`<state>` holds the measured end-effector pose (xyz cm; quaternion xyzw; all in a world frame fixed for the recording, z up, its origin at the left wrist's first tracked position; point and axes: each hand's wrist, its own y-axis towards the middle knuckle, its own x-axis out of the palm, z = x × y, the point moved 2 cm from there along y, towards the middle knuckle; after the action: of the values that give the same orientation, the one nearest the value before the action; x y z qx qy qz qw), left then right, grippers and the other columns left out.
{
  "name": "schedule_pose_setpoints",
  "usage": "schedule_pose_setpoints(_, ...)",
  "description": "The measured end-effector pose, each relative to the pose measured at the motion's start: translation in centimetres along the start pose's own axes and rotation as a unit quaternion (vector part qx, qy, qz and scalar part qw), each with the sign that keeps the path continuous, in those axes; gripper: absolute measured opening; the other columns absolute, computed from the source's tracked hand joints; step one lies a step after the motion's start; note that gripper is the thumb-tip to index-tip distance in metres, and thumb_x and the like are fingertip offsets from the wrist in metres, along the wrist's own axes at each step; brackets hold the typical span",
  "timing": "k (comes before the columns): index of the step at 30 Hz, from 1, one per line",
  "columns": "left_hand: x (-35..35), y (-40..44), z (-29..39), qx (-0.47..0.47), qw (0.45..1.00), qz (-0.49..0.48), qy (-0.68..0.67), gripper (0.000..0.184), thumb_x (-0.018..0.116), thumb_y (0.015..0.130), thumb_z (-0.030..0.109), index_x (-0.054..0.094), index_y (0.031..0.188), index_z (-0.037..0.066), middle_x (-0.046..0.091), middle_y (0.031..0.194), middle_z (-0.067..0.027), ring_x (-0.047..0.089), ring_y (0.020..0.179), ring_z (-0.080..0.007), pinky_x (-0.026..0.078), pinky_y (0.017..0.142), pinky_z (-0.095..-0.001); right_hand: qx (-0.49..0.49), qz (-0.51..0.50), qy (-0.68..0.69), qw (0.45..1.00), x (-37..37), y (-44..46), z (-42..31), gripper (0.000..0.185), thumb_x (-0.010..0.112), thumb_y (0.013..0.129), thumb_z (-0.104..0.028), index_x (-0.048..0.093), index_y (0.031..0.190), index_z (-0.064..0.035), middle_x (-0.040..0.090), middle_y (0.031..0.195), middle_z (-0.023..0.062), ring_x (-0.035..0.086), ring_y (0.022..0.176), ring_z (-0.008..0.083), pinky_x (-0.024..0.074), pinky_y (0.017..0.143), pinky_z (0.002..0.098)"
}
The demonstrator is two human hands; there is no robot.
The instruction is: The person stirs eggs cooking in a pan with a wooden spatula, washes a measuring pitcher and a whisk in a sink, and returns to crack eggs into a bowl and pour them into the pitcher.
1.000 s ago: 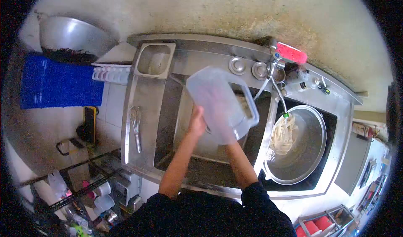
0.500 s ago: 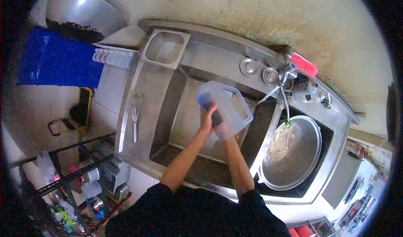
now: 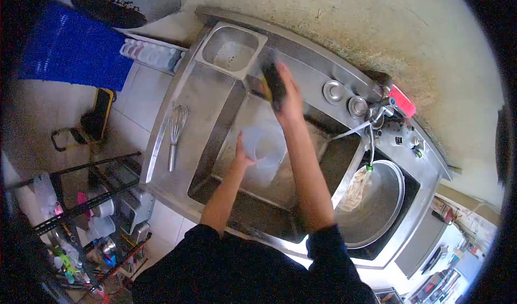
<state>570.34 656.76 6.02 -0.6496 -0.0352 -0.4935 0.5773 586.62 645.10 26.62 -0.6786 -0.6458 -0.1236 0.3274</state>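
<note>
My left hand grips a translucent plastic container low over the sink basin. Its fingers wrap around the container's left side. Higher up, near the back edge of the basin, my right hand is closed around a dark sponge with a yellowish edge. Motion blurs the sponge, and it is apart from the container. Left of the basin, a metal whisk lies on the steel counter.
A steel pan sits at the back left corner. Right of the basin, a large metal pot holds a pale cloth beneath the faucet. Two small metal dishes and a pink sponge are along the back ledge.
The hands have separated. My right hand has moved up and away with the sponge, while my left hand has lowered the container and turned it. The view has shifted slightly.
</note>
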Motion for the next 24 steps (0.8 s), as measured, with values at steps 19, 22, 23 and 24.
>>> schedule_pose_setpoints(19,4.1,9.3,-10.3,-0.227,0.973,0.009,0.047,0.083,0.029,0.078,0.078,0.042,0.134,0.019,0.044,0.135,-0.0120,0.043,0.121,-0.0348,0.039,0.093,-0.0600,0.147,0.328,-0.480,0.800,-39.7,-6.1,5.8,0.015,0.061,0.089,-0.017,0.059,0.095,-0.0037,0.059,0.088,0.0051,0.057,0.082,0.0134,0.0462,0.074,0.0227)
schedule_pose_setpoints(22,4.4,12.8,-12.6,-0.280,0.955,-0.034,0.091,0.087,0.025,0.078,0.081,0.041,0.135,0.017,0.044,0.135,-0.0127,0.044,0.121,-0.0358,0.039,0.093,-0.0597,-0.135,0.044,-0.577,0.804,-34.4,-8.8,1.3,0.018,0.052,0.094,-0.018,0.060,0.092,-0.0018,0.058,0.075,0.0010,0.053,0.068,0.0102,0.0440,0.063,0.0237)
schedule_pose_setpoints(23,4.4,13.4,-13.5,-0.316,0.942,-0.038,0.108,0.089,0.024,0.077,0.082,0.040,0.136,0.016,0.044,0.135,-0.0130,0.045,0.120,-0.0364,0.039,0.093,-0.0597,-0.132,0.046,-0.580,0.803,-32.6,-9.5,-1.0,0.018,0.052,0.094,-0.018,0.060,0.092,-0.0018,0.058,0.075,0.0010,0.053,0.068,0.0102,0.0440,0.063,0.0237)
schedule_pose_setpoints(24,4.9,13.6,-14.0,-0.321,0.940,-0.038,0.106,0.089,0.024,0.077,0.082,0.040,0.136,0.016,0.044,0.135,-0.0130,0.045,0.120,-0.0364,0.039,0.093,-0.0597,-0.080,0.091,-0.583,0.803,-31.5,-10.3,-2.6,0.017,0.053,0.094,-0.017,0.060,0.092,-0.0021,0.058,0.075,0.0026,0.053,0.066,0.0109,0.0444,0.061,0.0245)
